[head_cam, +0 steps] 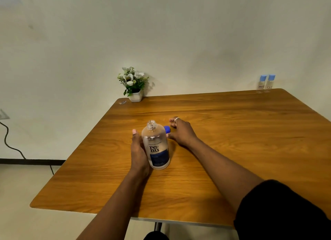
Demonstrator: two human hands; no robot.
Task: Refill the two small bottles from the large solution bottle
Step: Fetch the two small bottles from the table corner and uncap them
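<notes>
The large clear solution bottle [157, 146] with a dark blue label stands upright mid-table, its mouth uncapped. My left hand [138, 150] wraps its left side. Its blue cap [167, 129] lies on the table just behind the bottle. My right hand [180, 130] rests beside the cap, fingers spread, thumb close to it; whether it touches the cap I cannot tell. Two small clear bottles [266, 84] with light blue caps stand side by side at the table's far right corner, both capped.
The wooden table [232, 150] has a white pot of artificial flowers [133, 84] at its far left corner, against the wall. A small sticker [122, 102] lies near that corner. A cable [10, 143] runs down the wall to the left.
</notes>
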